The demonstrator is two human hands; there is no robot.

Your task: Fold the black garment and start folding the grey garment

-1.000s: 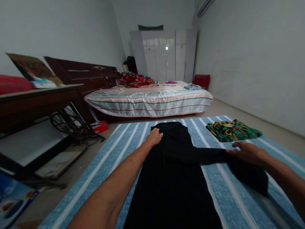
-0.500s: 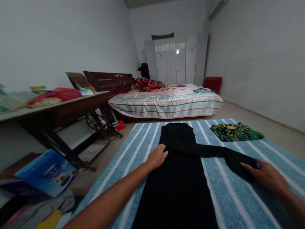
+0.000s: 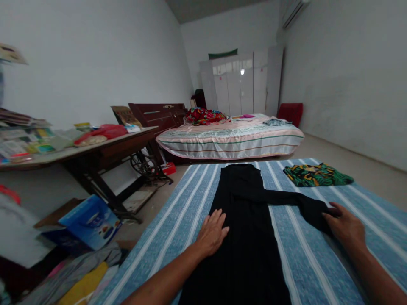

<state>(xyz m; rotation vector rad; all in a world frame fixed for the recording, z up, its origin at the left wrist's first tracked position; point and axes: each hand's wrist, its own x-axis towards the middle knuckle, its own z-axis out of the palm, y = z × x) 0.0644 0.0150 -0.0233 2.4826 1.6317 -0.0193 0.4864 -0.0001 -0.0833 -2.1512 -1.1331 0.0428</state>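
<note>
A long black garment (image 3: 244, 245) lies lengthwise on a blue-and-white striped cloth (image 3: 181, 203), its lower end cut off by the frame. One sleeve (image 3: 282, 197) stretches out to the right. My left hand (image 3: 212, 232) rests flat on the garment's left edge, fingers extended. My right hand (image 3: 345, 222) pinches the sleeve's end between thumb and fingers. Beyond that hand sits a folded green, black and yellow patterned garment (image 3: 318, 175).
A bed (image 3: 232, 144) with a red floral bundle (image 3: 205, 116) stands ahead. To the left is a cluttered sewing table (image 3: 104, 146); beneath it a blue box (image 3: 92, 222) and heaped clothes (image 3: 85, 279) lie on the floor. A red chair (image 3: 291, 113) stands by the right wall.
My left hand has slid down the garment's left edge toward me and flattened. My right hand has moved along the sleeve to its end, and the sleeve lies straighter. The view has shifted left.
</note>
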